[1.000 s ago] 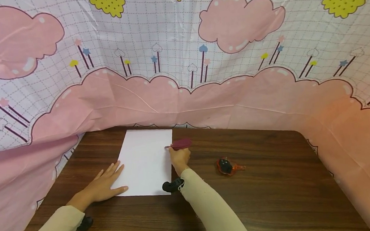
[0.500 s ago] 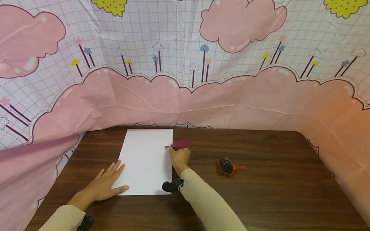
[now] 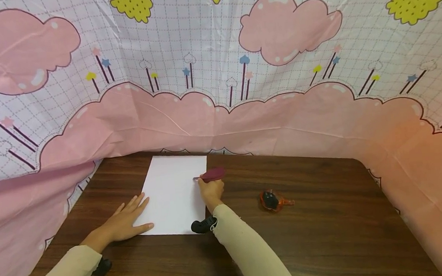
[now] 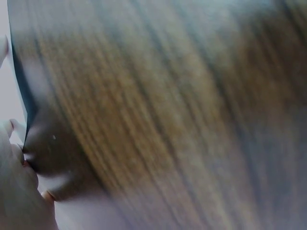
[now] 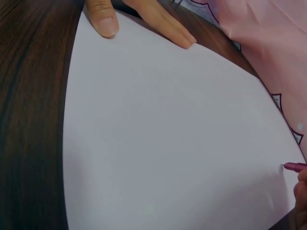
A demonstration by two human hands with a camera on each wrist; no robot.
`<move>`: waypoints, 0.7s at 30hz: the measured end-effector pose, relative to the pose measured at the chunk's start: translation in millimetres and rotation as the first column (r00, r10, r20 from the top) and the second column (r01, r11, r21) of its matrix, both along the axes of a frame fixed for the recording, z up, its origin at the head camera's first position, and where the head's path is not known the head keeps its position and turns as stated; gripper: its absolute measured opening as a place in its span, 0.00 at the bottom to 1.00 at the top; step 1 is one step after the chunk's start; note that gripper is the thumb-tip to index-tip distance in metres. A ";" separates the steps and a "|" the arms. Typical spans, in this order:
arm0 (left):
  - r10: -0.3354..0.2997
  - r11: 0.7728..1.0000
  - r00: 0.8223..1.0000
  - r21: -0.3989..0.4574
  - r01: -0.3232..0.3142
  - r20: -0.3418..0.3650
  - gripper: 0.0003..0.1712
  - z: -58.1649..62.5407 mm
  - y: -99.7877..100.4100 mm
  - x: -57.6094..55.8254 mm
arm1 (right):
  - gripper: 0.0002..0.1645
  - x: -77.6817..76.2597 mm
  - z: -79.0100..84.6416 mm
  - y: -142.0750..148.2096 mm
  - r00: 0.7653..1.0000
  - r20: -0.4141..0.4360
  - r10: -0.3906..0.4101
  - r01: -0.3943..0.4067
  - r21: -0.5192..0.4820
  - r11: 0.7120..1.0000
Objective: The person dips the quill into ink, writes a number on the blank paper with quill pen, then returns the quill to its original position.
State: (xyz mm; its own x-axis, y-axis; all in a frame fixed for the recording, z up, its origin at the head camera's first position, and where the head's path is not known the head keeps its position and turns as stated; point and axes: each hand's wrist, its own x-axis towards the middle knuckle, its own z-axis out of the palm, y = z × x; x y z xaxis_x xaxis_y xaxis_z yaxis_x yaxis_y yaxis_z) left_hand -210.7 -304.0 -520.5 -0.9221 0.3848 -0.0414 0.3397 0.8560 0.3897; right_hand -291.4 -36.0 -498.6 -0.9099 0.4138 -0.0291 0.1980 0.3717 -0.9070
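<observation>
A sheet of white paper (image 3: 173, 198) lies on the dark wooden table. My left hand (image 3: 124, 221) rests with spread, straight fingers on the paper's left edge, thumb near its lower left corner. In the right wrist view that thumb (image 5: 103, 21) shows on the sheet. My right hand (image 3: 211, 190) pinches a feather pen (image 3: 213, 174) with a maroon plume over the paper's right side. The pen's dark tip (image 5: 284, 165) is at the sheet in the right wrist view; contact cannot be made out for certain. I see no marks on the paper.
Right of the paper lies a small transparent orange object (image 3: 271, 200) with a black part and a short handle-like stem. A pink and white printed cloth (image 3: 220, 125) hangs behind the table (image 3: 321, 225) and along its sides. The left wrist view is mostly blurred wood.
My right hand has shifted a little left and toward me with the feather pen, farther onto the paper. The left hand and the paper stay in place.
</observation>
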 end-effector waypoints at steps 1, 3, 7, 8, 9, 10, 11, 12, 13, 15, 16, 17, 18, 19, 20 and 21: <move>0.001 1.000 1.000 -0.003 -0.001 0.004 0.53 -2.1 -0.7 -0.7 | 0.21 0.8 0.0 -0.8 1.000 0.000 0.002 -0.002 0.003 1.000; -0.004 1.000 1.000 0.001 0.004 -0.004 0.53 -6.1 -2.3 -2.1 | 0.21 2.6 0.4 -2.5 1.000 -0.009 0.012 -0.011 0.011 1.000; -0.003 1.000 1.000 0.006 0.003 -0.017 0.54 -11.5 -4.6 -4.0 | 0.21 6.8 1.3 -6.2 0.999 -0.012 0.045 -0.045 0.003 0.999; -0.003 1.000 1.000 0.006 0.003 -0.017 0.54 -11.9 -4.8 -4.0 | 0.21 7.8 1.3 -7.2 0.998 -0.016 0.057 -0.057 0.004 0.998; 0.001 1.000 1.000 -0.003 -0.001 -0.008 0.54 -12.4 -4.8 -4.1 | 0.20 8.8 1.2 -8.3 0.997 -0.020 0.068 -0.068 0.003 0.998; 0.000 1.000 1.000 -0.006 0.000 -0.003 0.54 -12.2 -4.7 -4.1 | 0.19 9.7 0.9 -9.2 0.996 -0.024 0.080 -0.080 0.010 0.997; 0.000 1.000 1.000 -0.010 0.000 0.002 0.54 -11.3 -4.2 -3.7 | 0.18 10.3 0.6 -10.2 0.995 -0.032 0.091 -0.090 0.014 0.996; 0.003 1.000 1.000 -0.016 -0.003 0.003 0.54 -10.2 -3.4 -3.2 | 0.17 10.6 0.3 -11.2 0.994 -0.041 0.104 -0.103 0.013 0.995; 0.001 1.000 1.000 -0.014 -0.001 0.000 0.54 -8.6 -2.5 -2.7 | 0.15 11.0 -0.2 -12.1 0.992 -0.049 0.116 -0.116 0.010 0.993; 0.003 1.000 1.000 -0.012 -0.003 -0.004 0.53 -5.1 -0.8 -1.3 | 0.13 11.7 -0.9 -13.8 0.989 -0.065 0.136 -0.136 0.009 0.991; 0.003 1.000 1.000 -0.013 -0.003 -0.005 0.53 -3.0 0.3 -0.4 | 0.11 12.0 -1.3 -14.6 0.986 -0.070 0.151 -0.152 0.002 0.988; 0.005 1.000 1.000 -0.017 -0.005 -0.004 0.53 -0.9 1.3 0.5 | 0.10 12.2 -1.5 -15.5 0.983 -0.077 0.166 -0.167 -0.001 0.986; 0.005 1.000 1.000 -0.021 -0.005 -0.003 0.53 0.8 2.0 1.1 | 0.10 12.9 -1.5 -16.4 0.980 -0.077 0.181 -0.182 0.000 0.983; 0.006 1.000 1.000 -0.030 -0.006 0.002 0.53 1.9 2.5 1.5 | 0.09 13.5 -1.7 -17.2 0.978 -0.078 0.196 -0.196 0.006 0.981; 0.006 0.999 1.000 -0.038 -0.006 0.004 0.53 2.7 2.7 1.8 | 0.08 14.4 -1.7 -18.0 0.974 -0.082 0.210 -0.210 0.016 0.978; 0.006 0.999 1.000 -0.047 -0.005 0.006 0.53 3.3 3.1 1.6 | 0.07 15.6 -1.5 -19.0 0.971 -0.083 0.226 -0.225 0.015 0.974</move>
State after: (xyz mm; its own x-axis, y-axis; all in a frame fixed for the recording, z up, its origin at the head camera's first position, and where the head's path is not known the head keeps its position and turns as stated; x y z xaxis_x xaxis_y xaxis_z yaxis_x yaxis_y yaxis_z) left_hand -209.0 -300.9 -517.1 -0.9238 0.3773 -0.0649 0.3327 0.8751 0.3513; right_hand -275.8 -54.9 -500.1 -0.9789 0.1974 0.0528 0.0320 0.4031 -0.9146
